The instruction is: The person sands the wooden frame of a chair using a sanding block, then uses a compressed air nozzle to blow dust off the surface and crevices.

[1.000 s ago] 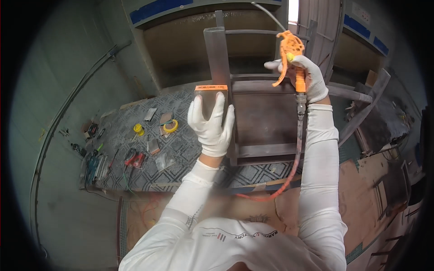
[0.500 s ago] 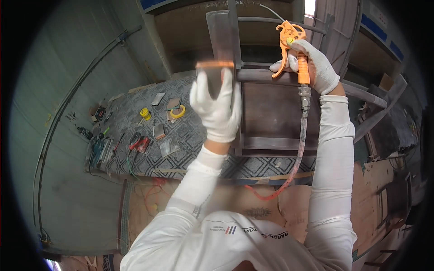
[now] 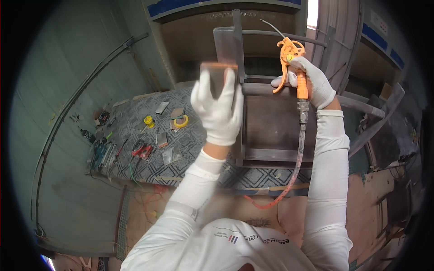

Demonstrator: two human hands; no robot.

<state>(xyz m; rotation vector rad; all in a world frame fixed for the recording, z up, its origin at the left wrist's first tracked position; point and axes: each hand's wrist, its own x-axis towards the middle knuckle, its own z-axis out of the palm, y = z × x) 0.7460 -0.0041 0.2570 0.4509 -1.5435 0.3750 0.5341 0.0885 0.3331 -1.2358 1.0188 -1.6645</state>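
Note:
My left hand (image 3: 219, 106), in a white glove, grips a flat grey sanding sponge (image 3: 218, 81) with an orange edge. It is blurred and held against a grey wooden post (image 3: 225, 43) of a chair-like frame. My gloved right hand (image 3: 315, 81) is closed round an orange air blow gun (image 3: 291, 56), whose thin metal nozzle points up and to the left. A clear hose (image 3: 300, 149) hangs from its metal coupling, reddish lower down. Behind both hands stands the dusty wooden frame (image 3: 278, 156) with a dark brown panel (image 3: 278, 119).
A patterned grey carpet (image 3: 135, 158) covers the work surface. On it lie a yellow tape roll (image 3: 181, 121), a yellow tub (image 3: 148, 121), more sanding pads (image 3: 162, 139), a plastic bag (image 3: 171, 156) and red-handled tools (image 3: 143, 151). A grey wall (image 3: 68, 135) rises at left.
The view has shifted slightly, so the scene sits a little lower. The sanding sponge stays in my left hand at the post, and the blow gun stays in my right.

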